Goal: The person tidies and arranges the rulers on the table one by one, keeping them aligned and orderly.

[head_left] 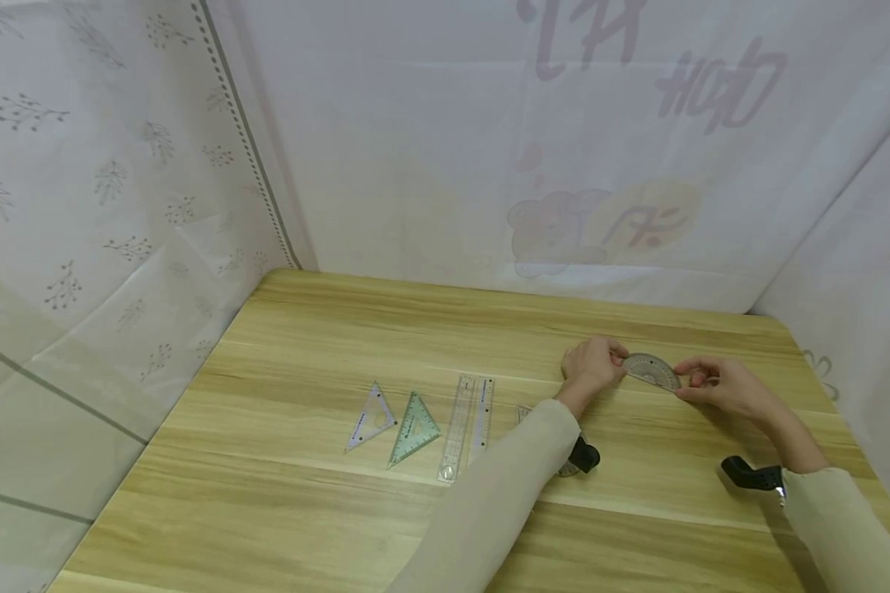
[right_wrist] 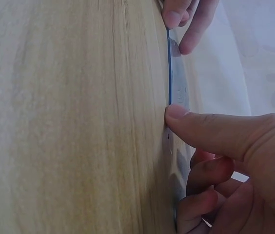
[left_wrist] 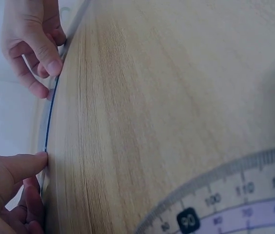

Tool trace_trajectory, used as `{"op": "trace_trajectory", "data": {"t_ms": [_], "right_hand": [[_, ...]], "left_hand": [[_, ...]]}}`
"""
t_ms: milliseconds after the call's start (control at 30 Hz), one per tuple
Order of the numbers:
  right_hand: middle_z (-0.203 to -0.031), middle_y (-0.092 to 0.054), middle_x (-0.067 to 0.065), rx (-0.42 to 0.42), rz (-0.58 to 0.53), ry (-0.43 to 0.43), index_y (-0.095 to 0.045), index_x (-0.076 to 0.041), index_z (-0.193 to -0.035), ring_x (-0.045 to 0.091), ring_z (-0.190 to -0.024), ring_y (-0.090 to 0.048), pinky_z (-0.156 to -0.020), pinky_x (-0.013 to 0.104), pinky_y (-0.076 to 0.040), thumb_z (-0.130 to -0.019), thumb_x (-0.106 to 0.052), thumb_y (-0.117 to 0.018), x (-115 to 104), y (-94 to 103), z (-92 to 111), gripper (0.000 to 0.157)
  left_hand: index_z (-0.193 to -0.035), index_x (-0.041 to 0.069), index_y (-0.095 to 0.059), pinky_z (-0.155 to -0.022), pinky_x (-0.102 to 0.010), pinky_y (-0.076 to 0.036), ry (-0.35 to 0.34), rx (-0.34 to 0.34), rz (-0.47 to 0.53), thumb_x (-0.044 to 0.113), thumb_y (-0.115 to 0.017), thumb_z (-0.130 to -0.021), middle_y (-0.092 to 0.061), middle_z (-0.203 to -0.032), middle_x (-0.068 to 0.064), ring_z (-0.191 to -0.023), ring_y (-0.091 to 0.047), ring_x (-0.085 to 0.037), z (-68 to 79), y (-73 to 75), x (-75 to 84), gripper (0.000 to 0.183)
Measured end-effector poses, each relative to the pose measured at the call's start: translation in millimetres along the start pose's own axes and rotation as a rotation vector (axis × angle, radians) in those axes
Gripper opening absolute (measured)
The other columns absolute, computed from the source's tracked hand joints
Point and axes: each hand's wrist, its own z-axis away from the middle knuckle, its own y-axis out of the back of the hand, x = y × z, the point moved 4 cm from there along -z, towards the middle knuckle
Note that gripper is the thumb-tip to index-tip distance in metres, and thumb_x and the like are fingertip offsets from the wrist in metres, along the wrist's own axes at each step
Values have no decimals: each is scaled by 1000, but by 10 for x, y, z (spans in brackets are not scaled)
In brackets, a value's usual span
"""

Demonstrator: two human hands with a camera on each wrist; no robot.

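Note:
A clear grey half-round protractor (head_left: 651,371) is held above the right part of the wooden table. My left hand (head_left: 593,362) pinches its left end and my right hand (head_left: 727,385) pinches its right end. Seen nearly edge-on in the right wrist view, the protractor (right_wrist: 178,80) looks like a thin bluish strip, with my right thumb (right_wrist: 210,129) on its near edge. In the left wrist view my left hand (left_wrist: 10,187) grips the lower end and my right hand (left_wrist: 35,46) the upper end.
Another protractor (left_wrist: 235,204) lies beneath my left forearm, mostly hidden in the head view. Left of it on the table (head_left: 252,428) lie two clear rulers (head_left: 456,428) (head_left: 484,408), a green set square (head_left: 415,432) and a purple-tinted set square (head_left: 373,422). Patterned cloth (head_left: 415,165) hangs behind.

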Motion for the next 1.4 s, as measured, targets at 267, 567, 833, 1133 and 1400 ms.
{"op": "trace_trajectory", "data": {"t_ms": [267,567,833,1133,1400], "right_hand": [[-88,-55,11,-8,-12,20,-62,9,-121,16,-70,-54,-59,28,-46,-91,-11,-78,-17,-1,-4,40],[-84,-54,7,-5,47,138,-62,9,-123,14,-68,-52,-56,28,-44,-90,-4,-78,-25,13,-23,39],[-80,-53,3,0,61,236,-64,7,-125,12,-63,-49,-51,28,-39,-88,1,-78,-16,34,-36,40],[-83,-51,6,-78,7,256,-62,8,-126,15,-66,-48,-53,30,-38,-90,1,-76,-19,53,-75,39],[-87,-49,14,-117,-63,244,-60,12,-122,18,-72,-48,-57,30,-40,-86,7,-77,-11,67,-133,40]], "left_hand": [[-107,39,-77,-72,-18,-35,-9,-19,1,30,-82,-89,-55,-71,26,-66,-49,5,-18,-10,-10,21],[-106,41,-78,-67,-17,-35,-3,-14,-13,32,-82,-89,-57,-71,28,-65,-50,7,-36,-12,-19,20],[-104,42,-78,-73,-18,-37,-6,1,-25,31,-81,-90,-57,-71,29,-67,-51,8,-63,-17,-19,18],[-103,42,-78,-74,-19,-37,-2,4,-30,31,-82,-89,-55,-69,28,-66,-50,7,-67,-23,-15,18],[-105,41,-77,-73,-19,-37,-8,1,-28,30,-82,-89,-56,-71,28,-67,-51,7,-47,-16,-10,20]]}}
